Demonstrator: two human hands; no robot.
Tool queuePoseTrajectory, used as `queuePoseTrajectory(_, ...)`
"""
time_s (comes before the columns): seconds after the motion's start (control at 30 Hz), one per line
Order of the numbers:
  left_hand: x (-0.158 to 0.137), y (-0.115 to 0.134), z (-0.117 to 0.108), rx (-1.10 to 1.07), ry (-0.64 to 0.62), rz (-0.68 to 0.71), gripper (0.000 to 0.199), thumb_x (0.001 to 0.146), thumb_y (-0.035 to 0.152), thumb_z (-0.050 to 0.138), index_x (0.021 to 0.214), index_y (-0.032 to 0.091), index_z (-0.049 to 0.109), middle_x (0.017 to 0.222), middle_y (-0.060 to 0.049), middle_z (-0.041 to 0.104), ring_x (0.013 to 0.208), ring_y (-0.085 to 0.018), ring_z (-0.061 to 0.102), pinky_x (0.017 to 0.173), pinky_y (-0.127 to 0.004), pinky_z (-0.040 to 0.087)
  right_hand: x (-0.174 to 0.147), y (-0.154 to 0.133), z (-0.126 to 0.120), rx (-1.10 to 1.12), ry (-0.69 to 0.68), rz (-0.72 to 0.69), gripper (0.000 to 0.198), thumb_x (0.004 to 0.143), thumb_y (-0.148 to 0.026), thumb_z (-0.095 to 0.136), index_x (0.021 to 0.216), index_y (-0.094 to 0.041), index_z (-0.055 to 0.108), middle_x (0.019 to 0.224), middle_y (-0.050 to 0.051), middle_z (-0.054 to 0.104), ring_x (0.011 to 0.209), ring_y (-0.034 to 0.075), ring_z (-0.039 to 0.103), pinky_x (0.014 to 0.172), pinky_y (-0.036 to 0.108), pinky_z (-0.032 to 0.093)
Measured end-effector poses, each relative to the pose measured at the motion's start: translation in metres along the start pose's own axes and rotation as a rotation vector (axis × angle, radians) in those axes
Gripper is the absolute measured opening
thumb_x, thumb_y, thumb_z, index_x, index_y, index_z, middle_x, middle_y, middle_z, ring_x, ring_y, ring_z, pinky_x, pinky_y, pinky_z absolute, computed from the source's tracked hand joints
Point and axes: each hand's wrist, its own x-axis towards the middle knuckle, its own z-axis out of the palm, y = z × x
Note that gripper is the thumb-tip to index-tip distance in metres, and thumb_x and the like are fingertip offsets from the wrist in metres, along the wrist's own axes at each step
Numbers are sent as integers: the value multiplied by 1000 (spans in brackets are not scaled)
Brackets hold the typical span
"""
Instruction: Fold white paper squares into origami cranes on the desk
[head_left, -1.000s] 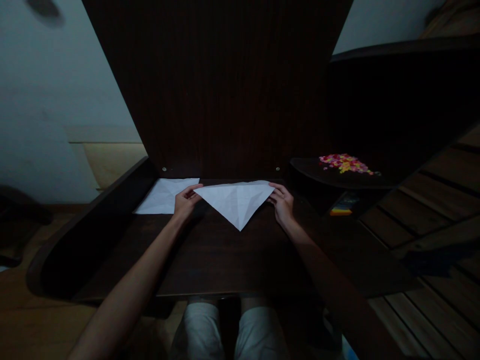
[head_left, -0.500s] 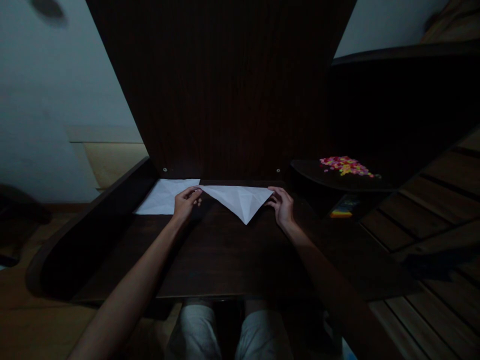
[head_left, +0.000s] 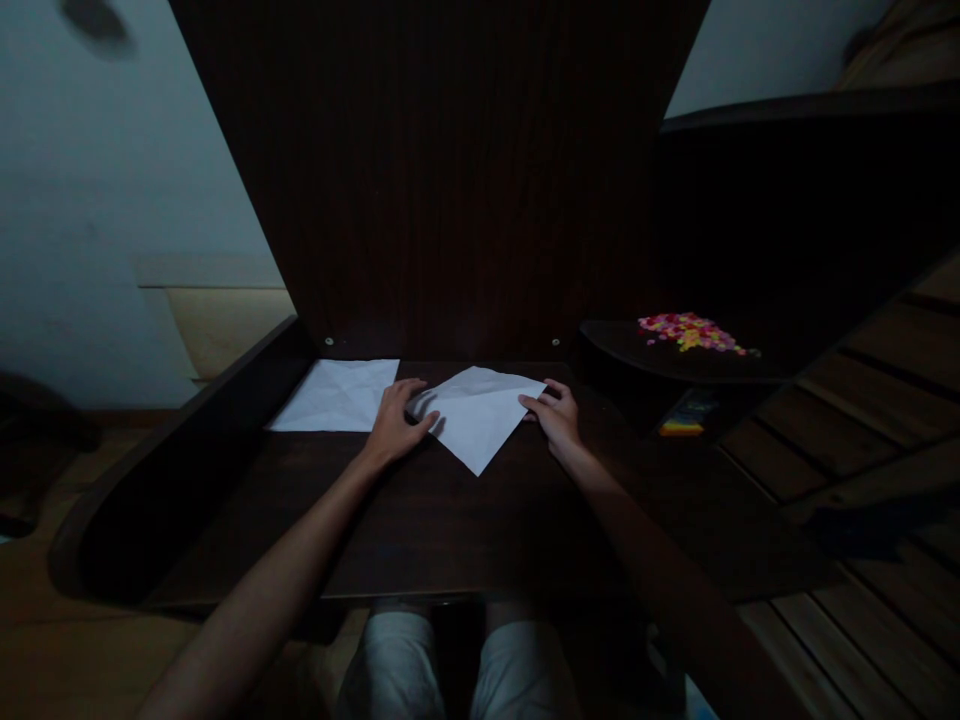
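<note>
A white sheet of paper [head_left: 480,425], now a diamond shape with one point toward me, is between my hands over the dark desk. A crease or folded edge runs across its upper part. My right hand [head_left: 556,415] pinches its right corner, thumb on top and fingers behind. At the left corner is my left hand [head_left: 399,422], its thumb spread away from the fingers and touching or just over the paper. Another creased white sheet [head_left: 330,395] lies flat on the desk at the left, beside my left hand.
A pile of small pink, red and yellow pieces [head_left: 690,332] sits on a raised side shelf [head_left: 622,345] at the right. Under it is a small colourful item [head_left: 682,425]. A dark raised side panel [head_left: 180,460] bounds the desk [head_left: 465,550] at the left, and a tall panel [head_left: 450,180] behind.
The paper has gone from a downward triangle to a diamond shape. My left hand moved right and opened its thumb from its fingers. My right hand still grips the right corner.
</note>
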Motion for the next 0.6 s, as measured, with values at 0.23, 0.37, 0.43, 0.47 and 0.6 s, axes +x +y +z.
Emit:
queuePoseTrajectory(0.23,-15,16,16,55,-533,320,56,85,49,56,135,25,48,145,-9,43,136,-27,34,111,-48,29,-3,-2,-1,-40,-114,183,23,60,-8,75,73,-17,57,70,1,70,59,13,65,46,20,56)
queuePoseTrajectory(0.37,-20,21,21,120,-692,357,59,88,55,49,139,26,44,150,-8,34,141,-27,23,115,-51,18,-6,-3,-1,-76,-197,216,17,62,-6,73,68,-16,60,67,1,69,56,12,64,47,19,56)
queuePoseTrajectory(0.43,-20,22,21,139,-733,357,58,89,56,46,137,25,45,150,-8,35,141,-27,24,115,-51,15,-7,-2,0,-135,-224,198,17,61,-6,73,71,-15,63,67,1,70,55,12,64,45,19,54)
queuePoseTrajectory(0.47,-20,22,21,143,-743,358,56,90,55,44,137,25,46,149,-7,35,141,-26,25,115,-51,15,-7,-1,1,-171,-234,180,19,60,-5,72,73,-15,64,68,1,70,55,12,64,44,19,53)
queuePoseTrajectory(0.6,-19,21,20,138,-745,380,51,93,51,40,137,26,46,149,-7,36,140,-24,27,115,-49,16,-7,4,4,-249,-297,120,23,58,-3,70,78,-14,66,74,3,73,58,14,65,44,19,50)
